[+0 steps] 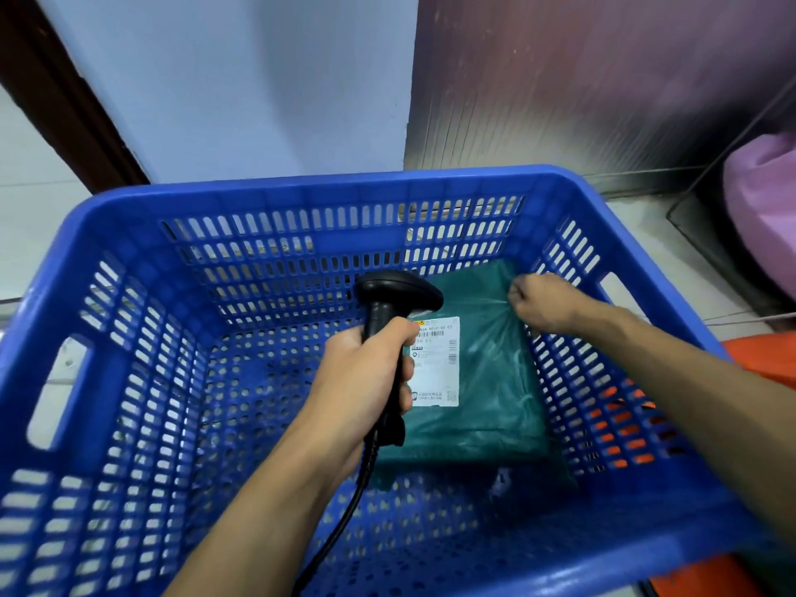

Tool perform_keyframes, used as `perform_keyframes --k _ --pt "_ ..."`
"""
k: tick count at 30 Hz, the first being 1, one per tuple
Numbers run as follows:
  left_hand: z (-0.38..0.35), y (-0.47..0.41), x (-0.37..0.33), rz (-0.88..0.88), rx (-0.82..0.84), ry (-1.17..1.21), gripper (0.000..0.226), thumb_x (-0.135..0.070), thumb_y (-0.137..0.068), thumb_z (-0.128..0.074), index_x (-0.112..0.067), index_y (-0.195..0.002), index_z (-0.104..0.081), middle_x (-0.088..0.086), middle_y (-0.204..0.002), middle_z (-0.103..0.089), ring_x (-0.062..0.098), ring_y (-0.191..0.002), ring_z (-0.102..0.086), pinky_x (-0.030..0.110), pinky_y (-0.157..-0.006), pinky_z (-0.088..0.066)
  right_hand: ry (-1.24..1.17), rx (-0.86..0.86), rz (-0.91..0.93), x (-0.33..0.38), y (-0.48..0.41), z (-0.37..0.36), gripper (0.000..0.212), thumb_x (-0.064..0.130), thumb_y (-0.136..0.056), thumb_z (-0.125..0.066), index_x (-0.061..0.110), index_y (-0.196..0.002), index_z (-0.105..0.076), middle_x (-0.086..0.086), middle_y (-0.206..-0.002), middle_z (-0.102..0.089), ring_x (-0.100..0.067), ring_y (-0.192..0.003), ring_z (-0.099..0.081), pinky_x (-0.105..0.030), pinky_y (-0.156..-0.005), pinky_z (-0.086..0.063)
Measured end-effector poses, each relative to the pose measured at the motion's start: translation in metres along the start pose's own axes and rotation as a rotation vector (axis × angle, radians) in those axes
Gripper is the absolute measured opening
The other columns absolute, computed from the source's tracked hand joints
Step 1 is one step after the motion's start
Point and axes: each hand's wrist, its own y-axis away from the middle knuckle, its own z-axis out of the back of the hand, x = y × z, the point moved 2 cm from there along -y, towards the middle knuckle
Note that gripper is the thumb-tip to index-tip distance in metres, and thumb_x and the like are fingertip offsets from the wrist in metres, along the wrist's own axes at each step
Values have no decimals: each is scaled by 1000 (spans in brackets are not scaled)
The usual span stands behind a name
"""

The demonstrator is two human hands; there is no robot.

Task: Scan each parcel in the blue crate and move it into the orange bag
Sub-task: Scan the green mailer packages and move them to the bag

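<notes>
One green parcel (486, 381) lies flat on the floor of the blue crate (301, 196), against its right wall, white label (437, 364) face up. Left hand (366, 381) grips the black scanner (396, 295), head poised just above the label's top edge. Right hand (540, 301) pinches the parcel's plastic at the far corner, pulling it taut. Step in hand: scanning. Advice: keep the wrap stretched flat (wrinkles distort barcodes), tilt the scanner to avoid glare. Orange bag (766, 359) waits just right of the crate.
</notes>
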Motion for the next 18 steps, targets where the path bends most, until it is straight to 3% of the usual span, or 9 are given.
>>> perform_keyframes --k 6,10,13,16,18 --pt "0 4 -6 -14 -18 1 20 -28 -96 -65 -9 -91 -60 3 -66 -56 18 -47 -49 27 -44 -41 115 -120 189 46 27 53 28 21 -103 -42 7 -82 -54 -13 -81 -61 -32 -77 -55 -34 -69 -38" --pt "2 6 -6 2 -15 -2 23 -30 -97 -65 -8 -95 -61 2 -66 -57 17 -49 -51 29 -50 -45 177 -110 186 72 26 40 29 24 -104 -42 4 -93 -60 -17 -94 -67 -35 -81 -58 -38 -70 -45" --pt "4 5 -6 1 -28 12 22 -29 -97 -65 -8 -94 -62 2 -65 -57 17 -48 -51 28 -48 -45 180 -109 162 81 23 19 30 26 -106 -40 3 -109 -59 -23 -108 -68 -41 -95 -63 -38 -71 -40" --pt "5 3 -6 -8 -33 24 21 -28 -97 -64 -7 -92 -62 2 -63 -57 18 -48 -50 29 -50 -45 178 -124 182 92 20 6 28 27 -106 -41 5 -113 -56 -24 -111 -68 -41 -98 -63 -39 -70 -38" --pt "4 2 -6 -9 -30 25 21 -28 -97 -65 -8 -91 -61 1 -62 -56 18 -48 -49 32 -54 -44 219 -140 207 97 21 1 31 36 -104 -47 8 -115 -56 -20 -114 -65 -38 -105 -61 -41 -78 -43"
